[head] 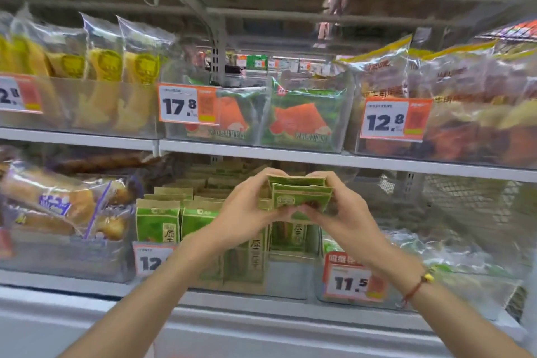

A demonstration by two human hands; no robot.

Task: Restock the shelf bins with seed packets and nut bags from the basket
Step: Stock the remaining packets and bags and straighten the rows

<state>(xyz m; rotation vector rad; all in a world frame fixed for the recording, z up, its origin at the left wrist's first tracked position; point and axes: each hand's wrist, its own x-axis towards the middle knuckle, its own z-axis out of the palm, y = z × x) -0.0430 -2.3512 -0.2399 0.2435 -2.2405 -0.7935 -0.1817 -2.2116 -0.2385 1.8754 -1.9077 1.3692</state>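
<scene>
Both hands hold a small stack of green-and-tan seed packets (300,195) in front of the lower shelf. My left hand (247,206) grips the stack's left side, and my right hand (340,206) grips its right side with fingers curled around it. Just below and behind the stack stands a clear bin (287,279) with several matching green seed packets (158,221) upright in rows. The basket is not in view.
To the right, a clear bin (453,291) tagged 11.5 holds clear bags. Left of the seed bin sits a bin of bread rolls (58,206). The upper shelf (261,151) carries bins with yellow bags, green-and-orange packets and nut bags.
</scene>
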